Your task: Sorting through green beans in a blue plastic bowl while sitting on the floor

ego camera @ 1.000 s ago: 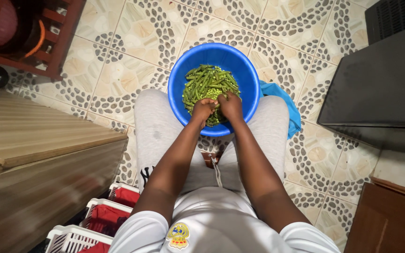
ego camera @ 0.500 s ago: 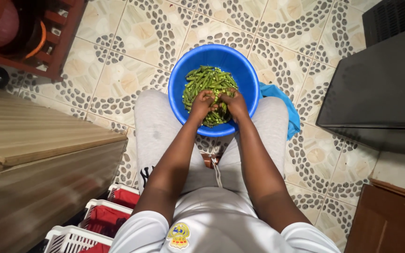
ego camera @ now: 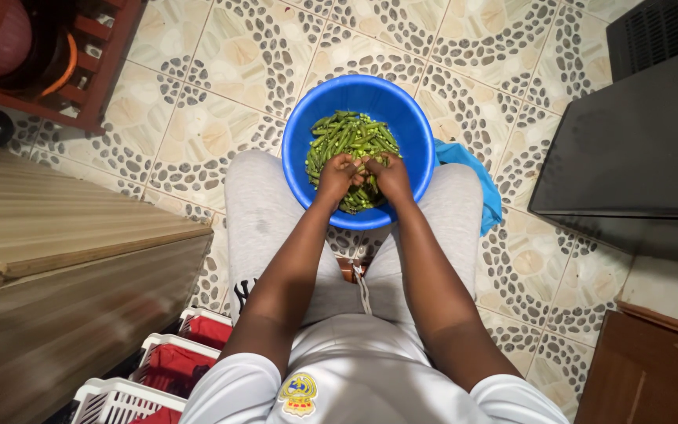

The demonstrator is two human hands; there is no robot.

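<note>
Head view: a blue basin [ego camera: 296,149] is held between the knees, and a heap of green pods [ego camera: 347,137] is piled inside it, mostly at its far side. Both hands are met at the basin's near side, left hand [ego camera: 337,174] and right hand [ego camera: 390,177] touching, each grip closed on pods lying lengthwise away from them.

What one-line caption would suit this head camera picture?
Seated person's left hand and right hand meet over green pods in a blue bowl on the patterned tile floor.
</note>
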